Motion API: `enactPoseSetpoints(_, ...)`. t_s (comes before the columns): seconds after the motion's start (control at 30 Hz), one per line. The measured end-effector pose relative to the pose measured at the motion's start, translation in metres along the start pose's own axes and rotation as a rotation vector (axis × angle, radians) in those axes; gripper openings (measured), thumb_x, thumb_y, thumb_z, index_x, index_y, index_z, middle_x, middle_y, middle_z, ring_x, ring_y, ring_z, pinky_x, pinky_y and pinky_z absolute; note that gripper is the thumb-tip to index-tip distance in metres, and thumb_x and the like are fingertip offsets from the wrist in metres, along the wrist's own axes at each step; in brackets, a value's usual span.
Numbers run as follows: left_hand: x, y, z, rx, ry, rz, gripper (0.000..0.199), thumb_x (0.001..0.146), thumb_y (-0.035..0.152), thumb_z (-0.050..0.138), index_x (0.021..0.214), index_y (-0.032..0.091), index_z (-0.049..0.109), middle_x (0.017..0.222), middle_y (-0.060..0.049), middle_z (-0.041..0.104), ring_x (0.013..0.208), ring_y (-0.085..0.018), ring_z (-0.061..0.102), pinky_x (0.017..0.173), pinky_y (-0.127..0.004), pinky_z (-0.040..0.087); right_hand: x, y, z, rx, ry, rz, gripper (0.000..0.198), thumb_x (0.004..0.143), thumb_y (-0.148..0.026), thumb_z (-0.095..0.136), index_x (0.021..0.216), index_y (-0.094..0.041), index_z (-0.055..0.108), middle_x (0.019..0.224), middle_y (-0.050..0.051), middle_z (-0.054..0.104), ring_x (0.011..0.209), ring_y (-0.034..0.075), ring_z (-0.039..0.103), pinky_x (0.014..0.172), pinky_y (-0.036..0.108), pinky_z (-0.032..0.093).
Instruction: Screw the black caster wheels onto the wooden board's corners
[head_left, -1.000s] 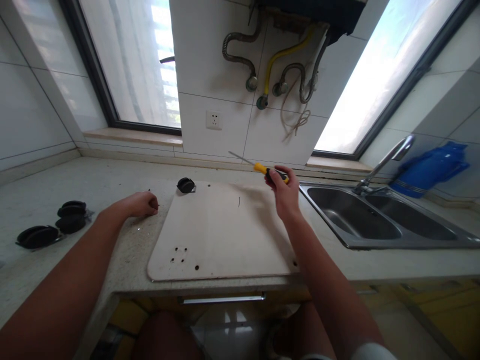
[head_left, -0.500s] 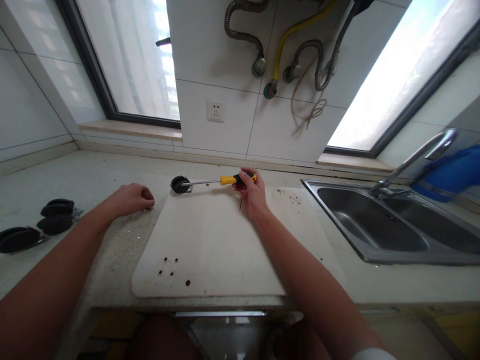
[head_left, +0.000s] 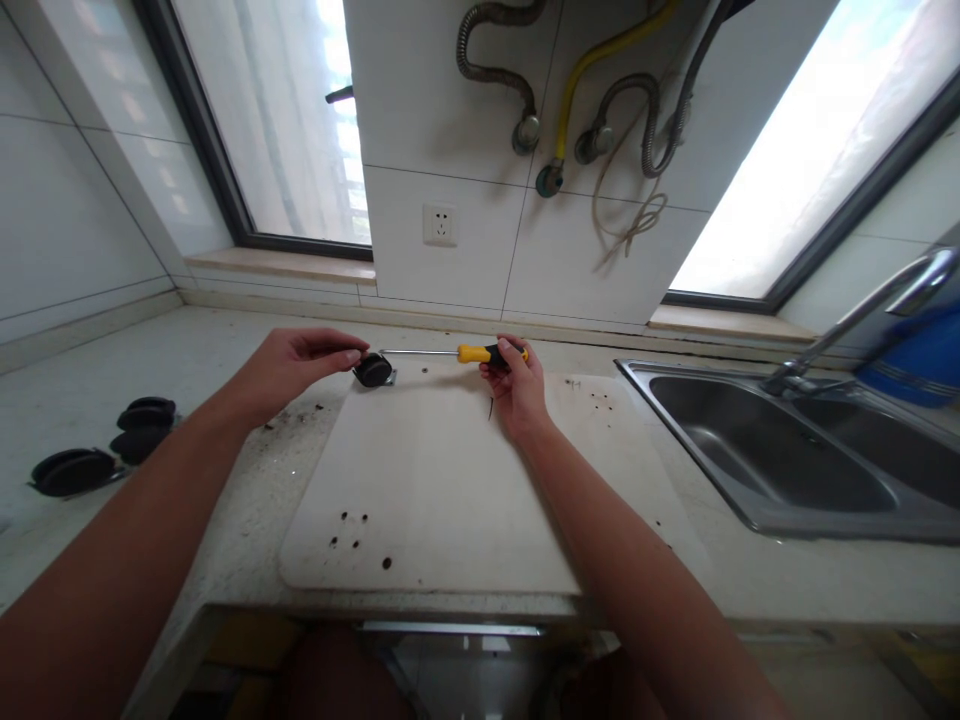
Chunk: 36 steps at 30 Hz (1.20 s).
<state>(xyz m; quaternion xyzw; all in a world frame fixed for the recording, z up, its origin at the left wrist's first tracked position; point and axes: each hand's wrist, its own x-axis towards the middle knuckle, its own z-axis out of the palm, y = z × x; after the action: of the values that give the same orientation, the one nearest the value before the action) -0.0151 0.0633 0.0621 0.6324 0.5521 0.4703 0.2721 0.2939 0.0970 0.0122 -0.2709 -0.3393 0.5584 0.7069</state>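
Observation:
A black caster wheel (head_left: 373,371) sits at the far left corner of a white board (head_left: 465,480). My right hand (head_left: 517,385) is closed around the yellow and black handle of a screwdriver (head_left: 471,354). Its shaft lies nearly level, pointing left, with its tip at the top of the caster. My left hand (head_left: 304,368) reaches to the caster's left side, thumb and fingertips pinched together right beside the wheel. Whatever may be between those fingertips is too small to make out. Several screw holes show at the board's near left and far right corners.
Several more black casters (head_left: 75,470) lie on the countertop (head_left: 225,500) to the left. Dark crumbs are scattered beside the board. On the right is a double steel sink (head_left: 750,440) with a faucet (head_left: 847,320). Hoses (head_left: 577,85) hang on the tiled wall.
My left hand has moved right and up from the counter to the caster. The screwdriver tip has shifted from the caster's side to its top. The view has swung slightly left.

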Motion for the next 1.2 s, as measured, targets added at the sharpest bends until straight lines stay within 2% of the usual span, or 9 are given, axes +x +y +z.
enactPoseSetpoints(0.2,-0.005,0.009,0.015,-0.122,-0.047,0.029,0.046,0.068,0.053,0.099,0.104,0.025,0.091,0.103,-0.009,0.089,0.105,-0.033,0.085,0.109,-0.051,0.068,-0.001,0.001,-0.001,-0.02,-0.021,-0.005,0.056,0.064,-0.045,0.102,0.105,-0.023,0.071,0.084,-0.005,0.076,0.061,0.009,0.073,0.059,0.02,0.061)
enactPoseSetpoints(0.4,-0.002,0.0,0.015,-0.096,-0.085,0.064,0.05,0.07,0.059,0.099,0.105,0.024,0.09,0.105,-0.011,0.089,0.104,-0.035,0.085,0.103,-0.056,0.07,0.0,0.003,-0.001,-0.051,-0.034,-0.028,0.054,0.067,-0.046,0.101,0.106,-0.024,0.072,0.087,-0.004,0.074,0.065,0.01,0.072,0.063,0.022,0.063)
enactPoseSetpoints(0.57,-0.001,-0.003,0.016,-0.073,-0.045,0.075,0.054,0.069,0.062,0.1,0.107,0.025,0.092,0.107,-0.011,0.089,0.104,-0.035,0.085,0.103,-0.054,0.071,-0.001,0.004,-0.001,-0.082,-0.044,-0.084,0.055,0.067,-0.053,0.102,0.099,-0.024,0.068,0.088,-0.005,0.074,0.067,0.01,0.072,0.068,0.024,0.065)
enactPoseSetpoints(0.77,-0.005,0.002,0.015,0.027,-0.024,0.178,0.046,0.077,0.062,0.094,0.106,0.026,0.092,0.107,-0.009,0.089,0.103,-0.032,0.084,0.106,-0.05,0.07,-0.005,0.002,0.001,-0.198,-0.029,-0.172,0.057,0.073,-0.064,0.099,0.096,-0.022,0.067,0.076,-0.003,0.076,0.058,0.011,0.07,0.056,0.023,0.056)
enactPoseSetpoints(0.93,-0.009,0.003,0.023,0.101,0.073,0.334,0.031,0.086,0.058,0.086,0.1,0.031,0.092,0.109,-0.006,0.087,0.106,-0.031,0.082,0.103,-0.048,0.069,-0.007,-0.002,0.003,-0.215,0.031,-0.192,0.058,0.071,-0.067,0.099,0.089,-0.021,0.068,0.071,0.0,0.078,0.054,0.013,0.069,0.049,0.022,0.05)
enactPoseSetpoints(1.1,-0.012,0.003,0.032,0.149,0.093,0.401,0.027,0.09,0.056,0.081,0.098,0.031,0.09,0.107,-0.005,0.087,0.105,-0.03,0.082,0.107,-0.048,0.066,-0.007,-0.004,0.002,-0.245,0.105,-0.182,0.061,0.07,-0.072,0.098,0.076,-0.021,0.064,0.06,0.001,0.07,0.048,0.015,0.067,0.04,0.023,0.041)
enactPoseSetpoints(1.2,-0.01,-0.001,0.034,0.137,0.091,0.453,0.031,0.093,0.054,0.081,0.11,0.029,0.088,0.114,-0.005,0.087,0.11,-0.029,0.081,0.111,-0.047,0.063,-0.006,-0.005,0.002,-0.238,0.135,-0.183,0.064,0.067,-0.073,0.099,0.075,-0.022,0.062,0.059,0.0,0.068,0.047,0.015,0.066,0.038,0.023,0.039)
